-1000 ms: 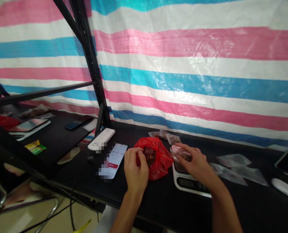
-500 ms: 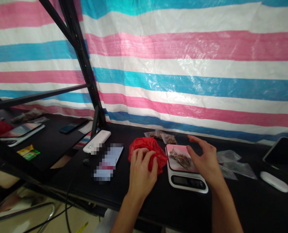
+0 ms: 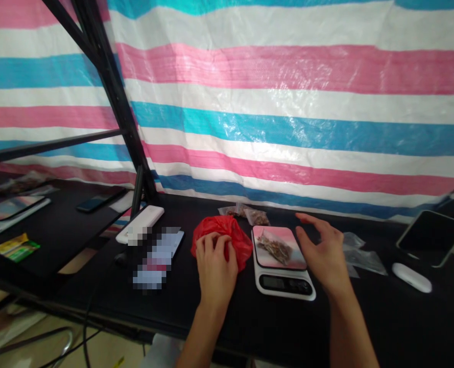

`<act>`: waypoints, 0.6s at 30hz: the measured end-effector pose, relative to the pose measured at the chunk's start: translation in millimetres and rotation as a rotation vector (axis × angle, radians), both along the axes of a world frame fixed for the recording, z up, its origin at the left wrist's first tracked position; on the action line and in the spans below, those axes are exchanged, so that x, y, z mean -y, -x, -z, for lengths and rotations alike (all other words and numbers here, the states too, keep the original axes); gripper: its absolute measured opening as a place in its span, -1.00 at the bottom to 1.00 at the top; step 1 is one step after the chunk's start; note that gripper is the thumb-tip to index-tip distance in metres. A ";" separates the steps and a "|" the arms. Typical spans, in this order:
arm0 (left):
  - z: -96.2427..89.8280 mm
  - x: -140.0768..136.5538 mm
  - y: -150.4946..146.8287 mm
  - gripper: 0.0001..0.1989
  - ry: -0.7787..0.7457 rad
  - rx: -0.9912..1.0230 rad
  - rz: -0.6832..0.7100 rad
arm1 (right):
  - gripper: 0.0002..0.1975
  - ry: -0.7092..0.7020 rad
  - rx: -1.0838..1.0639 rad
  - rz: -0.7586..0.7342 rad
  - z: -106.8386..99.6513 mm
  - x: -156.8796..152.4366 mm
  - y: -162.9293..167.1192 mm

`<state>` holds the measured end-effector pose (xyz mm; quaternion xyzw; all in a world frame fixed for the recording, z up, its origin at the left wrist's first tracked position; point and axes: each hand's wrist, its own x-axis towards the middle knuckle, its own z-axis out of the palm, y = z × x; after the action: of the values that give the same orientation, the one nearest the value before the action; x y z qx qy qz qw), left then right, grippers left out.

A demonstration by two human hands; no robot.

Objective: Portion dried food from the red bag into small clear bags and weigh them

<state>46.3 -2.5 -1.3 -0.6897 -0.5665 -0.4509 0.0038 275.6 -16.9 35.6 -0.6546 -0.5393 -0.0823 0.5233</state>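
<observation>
My left hand (image 3: 216,263) lies over the front of a crumpled red plastic bag (image 3: 244,243), its fingers curled round the rim; the fingertips and the bag's contents are hidden. To its right is a white digital kitchen scale (image 3: 286,294) with a pink-tinted, shiny platform. A clump of dried brown plant pieces (image 3: 275,246) rests on that platform; whether it is in a clear bag I cannot tell. My right hand (image 3: 324,250) hovers at the scale's right edge, thumb and fingers apart and nothing between them.
Behind the red bag sit small filled zip bags (image 3: 256,215). Flat clear bags (image 3: 366,260) lie right of my right hand, near a white oval case (image 3: 411,277) and a dark-screened device (image 3: 431,237). Leftward are a phone (image 3: 160,260), a white power bank (image 3: 140,224) and a black post (image 3: 114,97).
The view has shifted, so the table's things appear further left. My right hand is now slightly further from the plant clump, and my left hand stays at the red bag.
</observation>
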 end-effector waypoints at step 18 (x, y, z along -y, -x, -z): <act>-9.4 8.4 20.1 -0.83 -0.193 0.122 -0.014 | -0.69 0.155 0.047 -0.107 5.9 1.5 9.3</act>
<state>26.2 -10.9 8.0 -0.6533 -0.5245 -0.5446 0.0388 266.3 -18.4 29.7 -0.6613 -0.5904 -0.0276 0.4619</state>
